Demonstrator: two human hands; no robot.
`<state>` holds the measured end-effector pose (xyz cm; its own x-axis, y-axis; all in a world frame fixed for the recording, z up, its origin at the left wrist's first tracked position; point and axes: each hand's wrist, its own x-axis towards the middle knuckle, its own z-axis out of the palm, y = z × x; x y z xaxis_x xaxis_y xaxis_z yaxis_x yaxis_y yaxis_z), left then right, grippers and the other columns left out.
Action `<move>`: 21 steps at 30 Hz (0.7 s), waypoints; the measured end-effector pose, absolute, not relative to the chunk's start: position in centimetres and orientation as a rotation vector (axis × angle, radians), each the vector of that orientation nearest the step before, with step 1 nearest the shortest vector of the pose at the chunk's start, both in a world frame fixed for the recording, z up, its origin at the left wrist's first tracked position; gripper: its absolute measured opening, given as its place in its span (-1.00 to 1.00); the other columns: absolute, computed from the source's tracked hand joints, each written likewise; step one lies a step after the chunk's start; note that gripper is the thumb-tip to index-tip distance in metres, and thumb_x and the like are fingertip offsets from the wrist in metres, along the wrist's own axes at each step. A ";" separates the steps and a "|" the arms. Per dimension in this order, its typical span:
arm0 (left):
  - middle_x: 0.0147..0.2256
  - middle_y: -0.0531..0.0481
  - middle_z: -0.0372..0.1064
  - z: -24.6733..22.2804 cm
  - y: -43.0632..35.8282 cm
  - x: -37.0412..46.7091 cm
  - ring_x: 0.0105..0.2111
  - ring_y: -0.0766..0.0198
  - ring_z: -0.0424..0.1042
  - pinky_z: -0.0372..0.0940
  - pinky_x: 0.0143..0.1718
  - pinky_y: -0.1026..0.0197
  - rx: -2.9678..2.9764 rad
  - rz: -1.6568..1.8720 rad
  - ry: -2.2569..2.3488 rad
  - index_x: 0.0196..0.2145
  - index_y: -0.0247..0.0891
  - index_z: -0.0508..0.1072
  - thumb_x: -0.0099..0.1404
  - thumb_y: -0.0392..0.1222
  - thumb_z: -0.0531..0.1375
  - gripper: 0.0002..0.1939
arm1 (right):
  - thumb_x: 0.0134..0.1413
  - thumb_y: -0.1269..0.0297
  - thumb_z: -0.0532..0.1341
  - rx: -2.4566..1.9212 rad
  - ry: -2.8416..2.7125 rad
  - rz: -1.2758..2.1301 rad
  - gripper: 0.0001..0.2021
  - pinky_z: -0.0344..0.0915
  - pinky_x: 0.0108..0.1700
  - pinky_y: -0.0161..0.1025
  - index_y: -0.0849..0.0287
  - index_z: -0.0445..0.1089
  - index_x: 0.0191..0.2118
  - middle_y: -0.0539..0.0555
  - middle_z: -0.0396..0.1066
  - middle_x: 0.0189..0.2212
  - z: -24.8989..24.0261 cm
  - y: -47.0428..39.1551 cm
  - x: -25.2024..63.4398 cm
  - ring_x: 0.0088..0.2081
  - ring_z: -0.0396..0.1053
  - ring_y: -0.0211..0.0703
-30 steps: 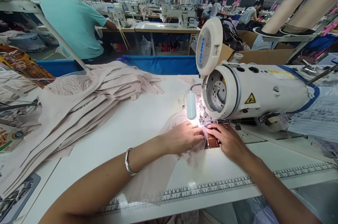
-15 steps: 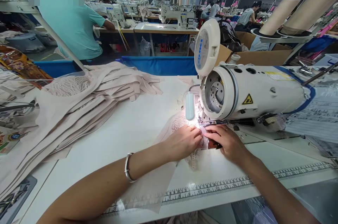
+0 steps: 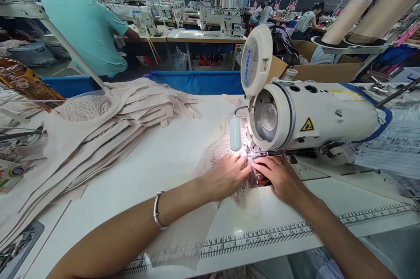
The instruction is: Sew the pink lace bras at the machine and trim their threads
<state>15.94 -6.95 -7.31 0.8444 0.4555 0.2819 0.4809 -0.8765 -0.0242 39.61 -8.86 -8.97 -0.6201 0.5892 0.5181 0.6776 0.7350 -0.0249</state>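
Pale pink lace fabric [image 3: 220, 149] lies under the head of a white sewing machine [image 3: 337, 114], lit by a small lamp [image 3: 235, 133]. Bent fingers of my left hand [image 3: 227, 176] close on the lace just left of the needle area, which the hands and machine parts partly hide. From the right, my right hand [image 3: 281, 179] rests its stretched fingers on the work, fingertips close to those of the left. A sheer part of the fabric trails beneath my left forearm towards the table's front edge. Brown-red material [image 3: 262, 179] shows between the hands.
Stacked pale pink pieces [image 3: 131, 123] cover the table's left side. A printed ruler [image 3: 249, 241] runs along the front edge. Large thread cones [image 3: 348, 18] stand back right, near written sheets [image 3: 390, 139]. A person in a turquoise shirt [image 3: 85, 36] sits beyond the blue cloth [image 3: 200, 82].
The lace between my hands has shifted slightly away from me and left. Both hands stay at the needle area, moving very little. The round part inside the machine's open end has turned.
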 end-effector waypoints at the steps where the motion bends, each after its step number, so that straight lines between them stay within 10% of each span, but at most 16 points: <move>1: -0.22 -0.18 0.35 -7.3 -7.0 15.9 -0.33 0.13 0.30 0.18 -0.37 0.11 -2.917 -0.399 -0.752 -0.19 -0.36 0.39 0.42 -0.42 -0.04 -0.78 | 0.14 0.66 0.00 -0.951 -2.443 -0.235 -0.55 0.40 -0.09 -0.06 0.20 0.44 0.03 0.16 0.54 -0.09 -8.8 -8.9 39.5 -0.08 0.43 -0.01; 21: -0.35 -0.09 0.36 -7.1 -6.4 15.7 -0.37 0.20 0.31 0.19 -0.32 0.11 -2.908 -0.452 -0.539 -0.30 -0.35 0.43 0.41 -0.44 -0.03 -0.74 | 0.02 0.72 -0.03 -0.824 -2.447 -0.243 -0.55 0.27 -0.10 -0.08 0.15 0.44 -0.15 0.04 0.59 -0.21 -7.1 -9.3 38.9 -0.18 0.42 -0.09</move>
